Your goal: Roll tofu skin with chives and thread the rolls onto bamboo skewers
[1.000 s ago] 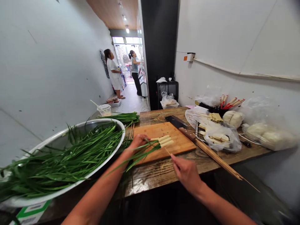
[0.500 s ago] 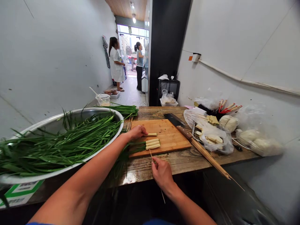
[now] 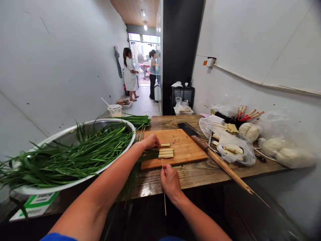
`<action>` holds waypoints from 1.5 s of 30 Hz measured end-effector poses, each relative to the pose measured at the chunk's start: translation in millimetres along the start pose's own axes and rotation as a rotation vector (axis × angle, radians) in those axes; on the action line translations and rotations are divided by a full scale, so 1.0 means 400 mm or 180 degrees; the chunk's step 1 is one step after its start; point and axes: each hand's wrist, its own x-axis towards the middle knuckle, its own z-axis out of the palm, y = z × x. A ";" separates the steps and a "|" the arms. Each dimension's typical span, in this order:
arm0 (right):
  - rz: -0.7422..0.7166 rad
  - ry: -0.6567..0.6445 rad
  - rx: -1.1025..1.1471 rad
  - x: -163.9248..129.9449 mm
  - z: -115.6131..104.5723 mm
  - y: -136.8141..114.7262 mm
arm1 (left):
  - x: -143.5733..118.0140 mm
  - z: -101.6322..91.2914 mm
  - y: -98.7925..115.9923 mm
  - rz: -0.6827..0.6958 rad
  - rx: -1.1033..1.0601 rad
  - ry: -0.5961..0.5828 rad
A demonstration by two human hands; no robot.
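Right hand (image 3: pixel 170 179) holds skewer (image 3: pixel 164 194); left hand (image 3: pixel 150 141) steadies chives (image 3: pixel 166 153)

No legible text; print on green-white box (image 3: pixel 35 205) unreadable.

Bare forearms, blue sleeve edge

Lots of wood, some shiny metal, crinkly plastic.

Rough, grainy wooden table (image 3: pixel 190 175) with a wet sheen near the front edge; smoother matt wooden cutting board (image 3: pixel 184 149); thin bamboo skewer (image 3: pixel 163 182); dull brushed metal basin (image 3: pixel 75 130) at left; dark matt cleaver blade (image 3: pixel 187 128); glossy clear plastic bags (image 3: pixel 283 147) at right.
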 end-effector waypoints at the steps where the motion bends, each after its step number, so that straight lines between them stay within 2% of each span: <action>1: -0.0014 -0.0005 -0.0009 0.001 0.002 -0.001 | -0.001 -0.001 0.002 -0.0005 0.0016 -0.0002; 36: -0.0254 0.0260 0.0161 0.020 0.041 0.018 | -0.017 -0.009 0.011 -0.0188 -0.0111 0.0074; 45: -0.0274 0.0283 0.0119 0.025 0.037 0.013 | 0.004 -0.014 -0.003 -0.0073 -0.0141 -0.0092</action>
